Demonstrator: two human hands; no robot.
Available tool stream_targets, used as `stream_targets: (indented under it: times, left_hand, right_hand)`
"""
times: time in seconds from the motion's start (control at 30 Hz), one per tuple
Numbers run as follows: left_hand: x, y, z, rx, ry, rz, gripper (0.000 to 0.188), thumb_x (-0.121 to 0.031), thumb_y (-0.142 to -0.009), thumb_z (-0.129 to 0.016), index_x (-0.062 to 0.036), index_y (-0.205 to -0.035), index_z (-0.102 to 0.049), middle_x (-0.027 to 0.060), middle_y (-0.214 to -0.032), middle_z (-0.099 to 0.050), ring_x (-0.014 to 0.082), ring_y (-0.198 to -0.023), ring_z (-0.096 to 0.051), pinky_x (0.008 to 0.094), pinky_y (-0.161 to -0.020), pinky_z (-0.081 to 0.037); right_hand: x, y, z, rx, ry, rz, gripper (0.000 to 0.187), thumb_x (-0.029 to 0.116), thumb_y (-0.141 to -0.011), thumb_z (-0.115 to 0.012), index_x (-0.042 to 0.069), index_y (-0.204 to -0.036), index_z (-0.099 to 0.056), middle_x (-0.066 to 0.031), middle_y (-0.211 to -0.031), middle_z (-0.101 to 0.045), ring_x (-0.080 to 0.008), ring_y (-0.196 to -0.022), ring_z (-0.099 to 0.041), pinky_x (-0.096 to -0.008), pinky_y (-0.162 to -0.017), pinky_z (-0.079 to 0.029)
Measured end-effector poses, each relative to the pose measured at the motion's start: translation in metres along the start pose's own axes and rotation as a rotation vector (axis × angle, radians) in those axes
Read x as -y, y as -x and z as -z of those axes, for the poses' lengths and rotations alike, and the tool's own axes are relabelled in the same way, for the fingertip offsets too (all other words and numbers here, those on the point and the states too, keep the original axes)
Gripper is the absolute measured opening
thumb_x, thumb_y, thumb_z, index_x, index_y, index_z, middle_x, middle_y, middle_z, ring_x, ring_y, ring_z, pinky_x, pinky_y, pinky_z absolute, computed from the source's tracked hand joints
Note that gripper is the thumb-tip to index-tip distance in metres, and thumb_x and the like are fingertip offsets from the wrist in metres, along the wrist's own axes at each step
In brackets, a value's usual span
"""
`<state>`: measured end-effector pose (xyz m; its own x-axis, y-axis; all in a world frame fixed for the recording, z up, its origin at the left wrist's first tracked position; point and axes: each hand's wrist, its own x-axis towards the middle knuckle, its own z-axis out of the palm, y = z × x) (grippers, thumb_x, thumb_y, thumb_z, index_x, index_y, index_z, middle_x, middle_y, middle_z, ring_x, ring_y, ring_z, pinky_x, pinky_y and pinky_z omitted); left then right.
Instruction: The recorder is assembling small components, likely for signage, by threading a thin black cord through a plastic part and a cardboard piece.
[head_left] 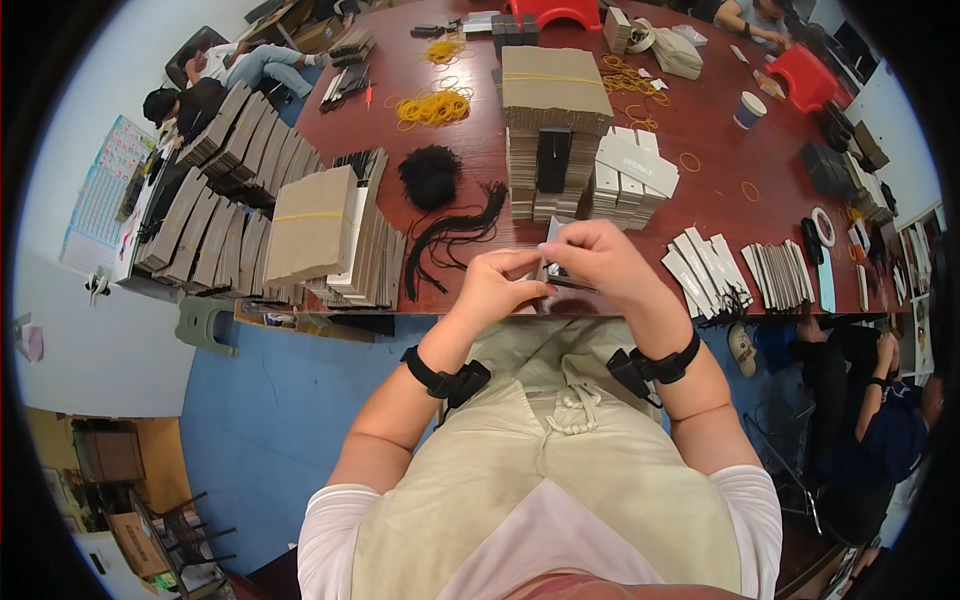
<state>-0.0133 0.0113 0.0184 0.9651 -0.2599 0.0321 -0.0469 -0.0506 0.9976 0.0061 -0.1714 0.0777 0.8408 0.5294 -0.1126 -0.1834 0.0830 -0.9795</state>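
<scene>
Close to the table's near edge, my left hand (500, 285) and my right hand (608, 262) meet over a small pale card (556, 232). My left thumb and fingers pinch its left side. The right fingers are closed at the same spot; what they grip is too small to make out. A little black shows between the fingertips. Just beyond stands a tall stack of cardboard pieces (555, 90) with a yellow band. Left of it lie loose black cords (455, 235) and a black cord bundle (430, 176). White tags (705, 268) with black cords fan out to my right.
Banded cardboard stacks (310, 220) line the left side. Yellow rubber bands (433, 107), a paper cup (750, 110), white card stacks (632, 165), another tag row (778, 275) and red stools (805, 78) are around. Other people sit nearby; a grey-green stool (207, 325) stands left.
</scene>
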Motion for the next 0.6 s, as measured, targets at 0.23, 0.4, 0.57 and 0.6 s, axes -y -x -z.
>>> stream_targets:
  times: [0.23,0.4,0.57,0.6]
  left_hand:
    - [-0.005,-0.001,-0.008,-0.001,-0.464,-0.316,0.063,-0.006,-0.060,-0.081,-0.0021,-0.118,-0.057,0.0100,-0.102,-0.065,0.0167,-0.090,-0.062,0.0282,-0.078,-0.048]
    - [-0.023,-0.001,-0.021,-0.109,-0.598,-0.501,0.076,-0.015,-0.061,-0.081,-0.0019,-0.128,-0.047,0.0138,-0.108,-0.062,0.0302,-0.101,-0.058,0.0358,-0.087,-0.045]
    - [0.019,-0.003,0.033,-0.193,-0.743,-0.497,0.028,-0.005,-0.070,-0.068,-0.0003,-0.097,-0.061,0.0119,-0.092,-0.062,0.0318,-0.092,-0.056,0.0389,-0.081,-0.045]
    - [0.021,-0.003,0.037,-0.198,-0.700,-0.399,0.016,-0.004,-0.071,-0.067,-0.0010,-0.086,-0.062,0.0121,-0.086,-0.061,0.0316,-0.088,-0.056,0.0385,-0.078,-0.045]
  right_hand:
    - [-0.024,0.000,0.023,-0.034,0.384,0.053,0.025,0.021,-0.083,-0.065,0.002,-0.069,-0.058,0.0013,-0.056,-0.048,-0.0068,-0.050,-0.039,-0.0255,-0.044,-0.029]
    - [-0.037,0.012,0.039,-0.159,0.589,0.034,0.023,0.022,-0.079,-0.067,0.000,-0.077,-0.060,-0.0072,-0.060,-0.054,-0.0126,-0.056,-0.048,-0.0293,-0.052,-0.040]
    - [-0.045,0.093,0.117,-0.610,0.151,-0.145,0.008,0.013,-0.082,-0.061,0.008,-0.076,-0.060,0.0063,-0.057,-0.047,-0.0023,-0.047,-0.038,-0.0195,-0.041,-0.026]
    - [-0.053,0.113,0.137,-0.695,0.046,-0.131,0.007,0.013,-0.082,-0.061,0.008,-0.076,-0.060,0.0064,-0.056,-0.045,-0.0017,-0.046,-0.035,-0.0197,-0.039,-0.024]
